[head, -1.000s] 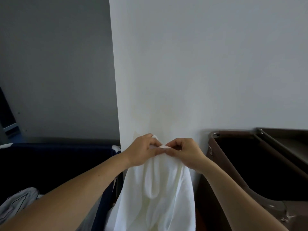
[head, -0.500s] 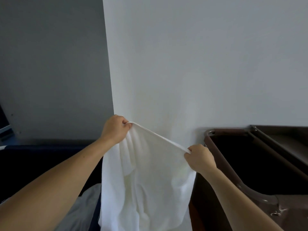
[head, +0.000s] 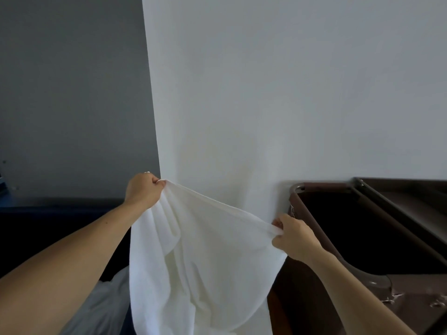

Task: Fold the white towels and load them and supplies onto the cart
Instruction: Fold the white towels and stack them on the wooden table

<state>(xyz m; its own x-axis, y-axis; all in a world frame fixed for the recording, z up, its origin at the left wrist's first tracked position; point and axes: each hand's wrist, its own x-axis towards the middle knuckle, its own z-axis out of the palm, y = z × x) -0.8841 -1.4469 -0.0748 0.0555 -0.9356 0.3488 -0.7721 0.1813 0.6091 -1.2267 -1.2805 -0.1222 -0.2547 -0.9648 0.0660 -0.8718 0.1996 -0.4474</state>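
Pale wall [head: 290, 93], towel [head: 205, 262] edge pinched inside fingers [head: 157, 184], left hand [head: 142, 192], right hand [head: 295, 238]

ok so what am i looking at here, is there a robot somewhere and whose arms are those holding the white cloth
There is no robot. The camera sits on a person's head and looks forward and down, so the two bare arms are that person's own. The left hand and the right hand each grip the top edge of a white towel, holding it spread in front of a pale wall; the rest hangs down. To the right stands a brown cart with a dark open bin. A dark blue container is at left.
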